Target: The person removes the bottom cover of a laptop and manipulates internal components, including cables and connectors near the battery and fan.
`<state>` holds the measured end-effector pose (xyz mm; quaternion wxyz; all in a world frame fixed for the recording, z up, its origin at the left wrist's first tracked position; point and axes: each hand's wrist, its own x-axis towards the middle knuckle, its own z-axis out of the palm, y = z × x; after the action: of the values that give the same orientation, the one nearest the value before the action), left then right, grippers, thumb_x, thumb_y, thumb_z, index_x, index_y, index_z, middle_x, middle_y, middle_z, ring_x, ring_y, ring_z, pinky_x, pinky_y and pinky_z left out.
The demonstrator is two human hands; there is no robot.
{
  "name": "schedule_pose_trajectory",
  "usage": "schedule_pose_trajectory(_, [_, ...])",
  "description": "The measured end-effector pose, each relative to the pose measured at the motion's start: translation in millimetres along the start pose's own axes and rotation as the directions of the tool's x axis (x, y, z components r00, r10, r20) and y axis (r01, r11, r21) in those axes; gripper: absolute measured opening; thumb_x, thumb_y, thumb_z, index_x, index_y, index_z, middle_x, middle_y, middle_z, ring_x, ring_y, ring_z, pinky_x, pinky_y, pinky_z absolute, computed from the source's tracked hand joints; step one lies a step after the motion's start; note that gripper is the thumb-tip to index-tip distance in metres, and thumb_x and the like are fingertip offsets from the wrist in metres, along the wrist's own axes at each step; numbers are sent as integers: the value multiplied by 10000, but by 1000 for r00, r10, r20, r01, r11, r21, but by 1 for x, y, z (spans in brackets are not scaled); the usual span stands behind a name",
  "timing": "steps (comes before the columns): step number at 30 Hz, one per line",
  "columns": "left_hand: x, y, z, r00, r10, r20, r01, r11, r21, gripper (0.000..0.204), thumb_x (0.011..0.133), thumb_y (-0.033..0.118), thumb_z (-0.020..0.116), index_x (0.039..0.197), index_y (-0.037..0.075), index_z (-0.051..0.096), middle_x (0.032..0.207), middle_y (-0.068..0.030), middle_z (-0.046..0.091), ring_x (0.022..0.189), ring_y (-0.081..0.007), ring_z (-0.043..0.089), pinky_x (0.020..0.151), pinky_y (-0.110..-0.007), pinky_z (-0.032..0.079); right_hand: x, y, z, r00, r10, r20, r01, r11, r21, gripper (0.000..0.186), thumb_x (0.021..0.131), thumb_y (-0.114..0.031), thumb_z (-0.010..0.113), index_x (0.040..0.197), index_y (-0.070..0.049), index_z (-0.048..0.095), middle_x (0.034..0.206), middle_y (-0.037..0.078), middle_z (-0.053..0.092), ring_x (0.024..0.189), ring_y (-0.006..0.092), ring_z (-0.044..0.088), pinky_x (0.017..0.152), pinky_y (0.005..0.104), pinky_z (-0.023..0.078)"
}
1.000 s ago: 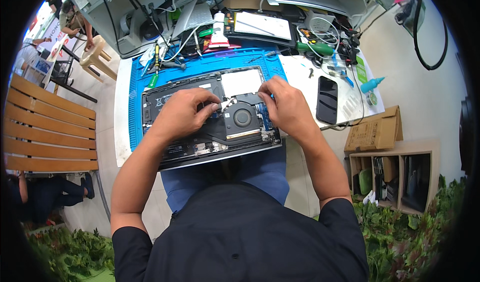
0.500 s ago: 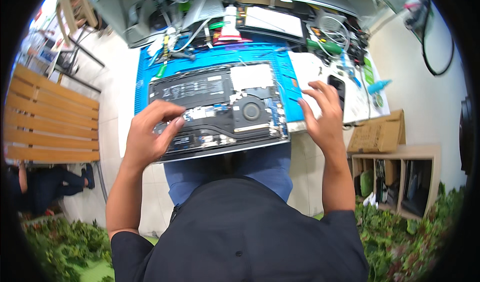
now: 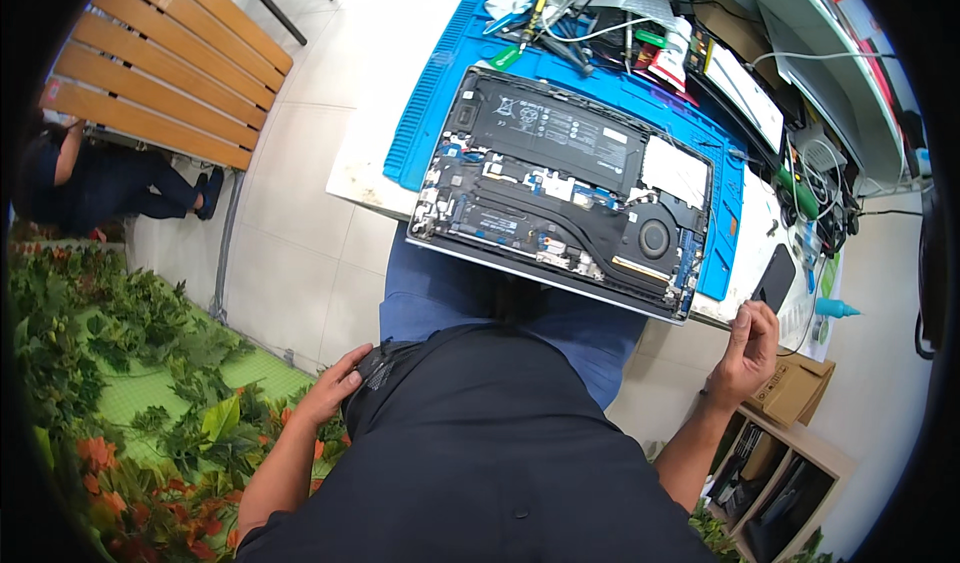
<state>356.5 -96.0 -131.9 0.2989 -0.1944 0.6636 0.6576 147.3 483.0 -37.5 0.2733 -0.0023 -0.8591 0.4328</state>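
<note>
An opened laptop [image 3: 560, 225] lies tilted across the front of the blue work mat [image 3: 410, 148], with its battery [image 3: 556, 135], fan [image 3: 654, 239] and boards bare. My left hand [image 3: 330, 391] is down at my left hip, its fingers and thumb closed on the edge of a black, grey-patterned thing [image 3: 376, 371] whose kind I cannot tell. My right hand [image 3: 750, 355] is raised just off the table's front right edge, below a dark phone [image 3: 775, 278]. Its fingertips are pressed together; whatever they may hold is too small to make out.
A screwdriver [image 3: 534, 21], a white-and-red tube [image 3: 672, 48] and tangled cables [image 3: 815, 168] crowd the back of the table. A teal bottle [image 3: 836, 308] is at the right. A cardboard box [image 3: 792, 387] sits on a low shelf. Another person [image 3: 130, 178] is near a slatted bench [image 3: 175, 58].
The head view has turned, so the table now slants rightward. My left hand has gone from the laptop down to my hip. My right hand's spread fingers have closed together.
</note>
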Motion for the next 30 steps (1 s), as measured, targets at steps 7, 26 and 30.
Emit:
schedule_pose_trajectory(7, [0,-4,7,999,29,16,-29,1000,0,1007,1017,681,647,1735,64,302,1726,-190,390,1589,-321,380,1308,-413,275,35,-22,14,991,-116,62,115,993,21,102,1065,-40,705,1074,57,735,1176,154,685,1028,193,654,899,306,539])
schedule_pose_trajectory(26, [7,-1,5,998,-54,31,48,983,176,799,1079,388,679,1732,114,309,1698,-162,441,1555,-295,427,1282,-397,328,26,-13,14,994,-76,83,74,997,35,87,1048,-23,720,1085,52,745,1178,148,696,1054,193,654,931,308,524])
schedule_pose_trajectory(30, [12,1,-8,998,-42,52,33,985,170,749,1124,482,581,1729,117,333,1695,-172,457,1545,-310,455,1278,-423,338,25,-15,16,991,-83,101,82,996,17,73,1033,-10,727,1073,50,742,1177,152,701,1099,227,674,992,346,532])
